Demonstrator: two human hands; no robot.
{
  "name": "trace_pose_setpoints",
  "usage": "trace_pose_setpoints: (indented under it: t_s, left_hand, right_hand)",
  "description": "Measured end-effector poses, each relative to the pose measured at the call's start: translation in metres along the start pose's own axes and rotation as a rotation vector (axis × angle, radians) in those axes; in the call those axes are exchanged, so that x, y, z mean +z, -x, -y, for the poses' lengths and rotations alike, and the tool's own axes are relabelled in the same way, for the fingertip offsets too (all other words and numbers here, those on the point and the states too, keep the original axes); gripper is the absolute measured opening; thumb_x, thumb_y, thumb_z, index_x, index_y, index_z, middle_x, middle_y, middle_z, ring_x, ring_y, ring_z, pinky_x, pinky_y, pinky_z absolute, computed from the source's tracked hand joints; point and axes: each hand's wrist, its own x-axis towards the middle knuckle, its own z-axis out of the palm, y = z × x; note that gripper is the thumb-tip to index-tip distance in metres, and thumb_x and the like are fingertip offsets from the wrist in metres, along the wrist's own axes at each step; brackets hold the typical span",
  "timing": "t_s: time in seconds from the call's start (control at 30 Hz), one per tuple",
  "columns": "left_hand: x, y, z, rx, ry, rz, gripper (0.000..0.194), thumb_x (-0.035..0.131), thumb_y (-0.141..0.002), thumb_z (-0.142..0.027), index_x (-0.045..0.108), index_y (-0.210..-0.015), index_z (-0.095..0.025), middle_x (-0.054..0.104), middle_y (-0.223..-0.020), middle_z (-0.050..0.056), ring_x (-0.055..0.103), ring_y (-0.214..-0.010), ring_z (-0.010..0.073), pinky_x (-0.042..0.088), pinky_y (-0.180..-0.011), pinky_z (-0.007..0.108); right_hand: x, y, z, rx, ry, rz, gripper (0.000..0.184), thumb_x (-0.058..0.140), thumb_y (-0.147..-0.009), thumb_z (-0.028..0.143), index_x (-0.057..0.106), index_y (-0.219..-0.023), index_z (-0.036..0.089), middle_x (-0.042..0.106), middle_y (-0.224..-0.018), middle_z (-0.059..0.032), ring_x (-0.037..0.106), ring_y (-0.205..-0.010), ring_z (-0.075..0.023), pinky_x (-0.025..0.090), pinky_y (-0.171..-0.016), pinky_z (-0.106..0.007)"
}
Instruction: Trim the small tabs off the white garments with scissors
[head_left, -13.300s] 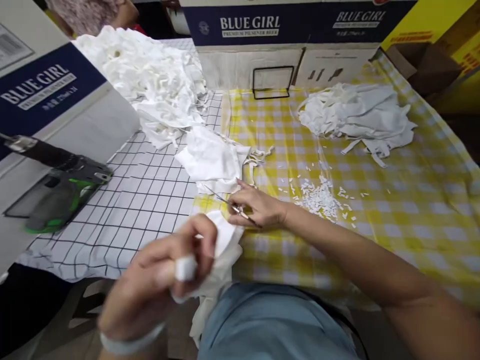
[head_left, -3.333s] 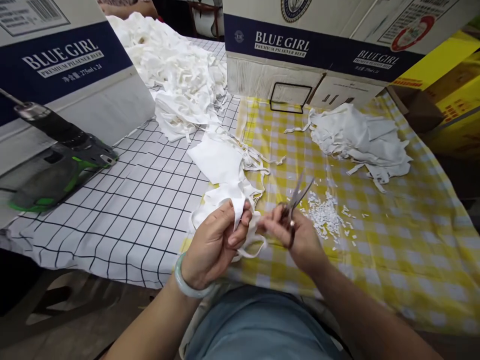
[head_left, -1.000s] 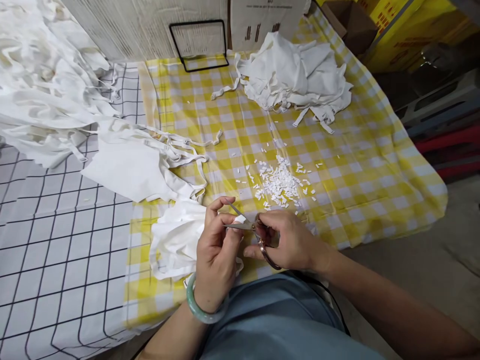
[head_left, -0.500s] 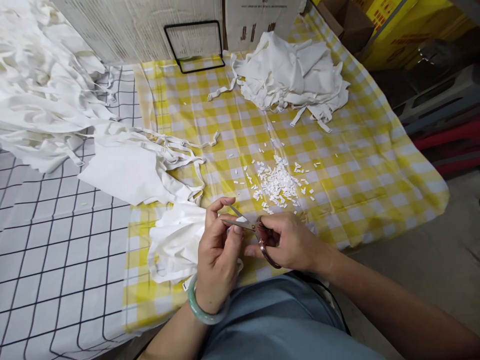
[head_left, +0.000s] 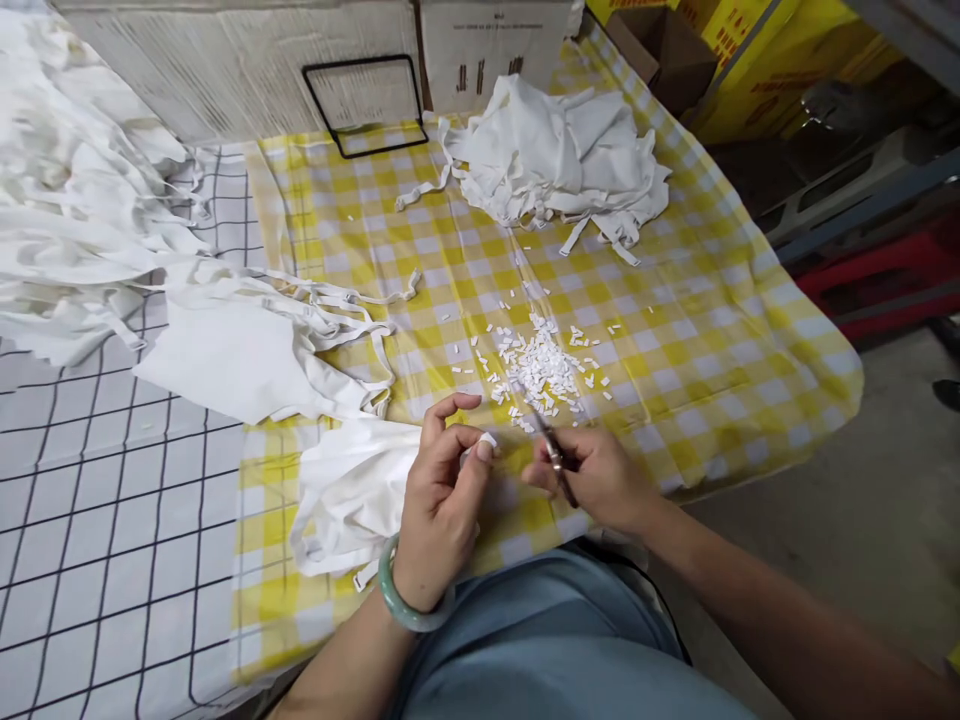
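Between thumb and fingers, my left hand (head_left: 444, 500) pinches a small end of a white strapped garment (head_left: 352, 485), whose body lies on the table beside and partly behind the hand. A green bangle (head_left: 412, 605) circles that wrist. A pair of scissors (head_left: 556, 455) sits in my right hand (head_left: 604, 475), its blades blurred, closed together and pointing away from me, apart from the fabric. Just beyond the scissors lies a heap of small white clippings (head_left: 544, 365), with loose bits scattered around it.
White garments with straps (head_left: 225, 340) spread across the left, joining a larger pile (head_left: 75, 190). Another white fabric pile (head_left: 555, 155) lies at the back. Behind stand a cardboard box (head_left: 225, 65) and a black wire stand (head_left: 367, 105). The table's edge (head_left: 780, 440) runs along the right.
The scissors have left the fabric at my left fingertips, moved right and swung to point forward, their blades now closed. My left hand keeps its pinch. The whole view has shifted slightly.
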Motion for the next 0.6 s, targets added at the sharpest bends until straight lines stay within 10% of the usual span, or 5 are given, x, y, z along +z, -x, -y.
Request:
trace_pose_setpoints:
  t_s: [0.13,0.3,0.37,0.5,0.6]
  left_hand:
    - [-0.038,0.022,-0.009,0.08,-0.15,0.084,0.017,0.053,-0.094,-0.021,0.053,-0.077,-0.02,0.06,-0.109,0.01,0.054,-0.116,0.0228,0.044,-0.093,0.034]
    - [-0.096,0.053,0.017,0.204,-0.656,-0.337,0.029,0.068,-0.081,-0.024,0.055,-0.107,-0.02,0.053,-0.123,0.014,0.049,-0.121,0.0308,0.04,-0.101,0.046]
    - [-0.108,0.064,0.03,0.121,-0.733,-0.302,0.053,0.071,-0.079,-0.029,0.048,-0.126,-0.018,0.053,-0.126,0.017,0.051,-0.12,0.0334,0.043,-0.099,0.05]
    - [-0.108,0.084,0.024,0.007,-0.478,-0.188,0.016,0.059,-0.088,-0.028,0.061,-0.102,-0.022,0.062,-0.096,0.008,0.061,-0.089,0.024,0.051,-0.074,0.035]
    - [-0.094,0.08,-0.004,-0.093,-0.029,-0.304,0.012,0.052,-0.094,-0.031,0.056,-0.103,-0.025,0.061,-0.092,0.004,0.059,-0.07,0.0157,0.049,-0.058,0.026]
  right_hand:
    - [-0.002,0.0,0.006,-0.176,-0.071,-0.006,0.044,0.069,-0.076,0.059,0.055,-0.092,0.02,0.063,-0.093,-0.0061,0.058,-0.08,-0.0174,0.048,-0.071,-0.03]
    - [0.037,-0.023,0.022,-0.224,0.2,0.023,0.05,0.079,-0.068,0.033,0.053,-0.109,0.024,0.062,-0.113,-0.0072,0.059,-0.09,-0.0196,0.05,-0.078,-0.033]
    - [0.062,-0.027,0.03,-0.308,0.3,0.05,0.036,0.071,-0.069,0.018,0.054,-0.101,0.022,0.062,-0.101,-0.005,0.059,-0.086,-0.0187,0.049,-0.076,-0.031]
    - [0.1,-0.011,0.04,-0.581,0.238,0.3,0.024,0.063,-0.065,0.006,0.049,-0.077,0.021,0.058,-0.078,0.0006,0.057,-0.074,-0.0156,0.047,-0.07,-0.027]
    - [0.11,0.0,0.049,-0.742,0.046,0.247,0.032,0.067,-0.064,0.009,0.051,-0.088,0.023,0.064,-0.104,-0.0049,0.061,-0.1,-0.0214,0.049,-0.086,-0.033]
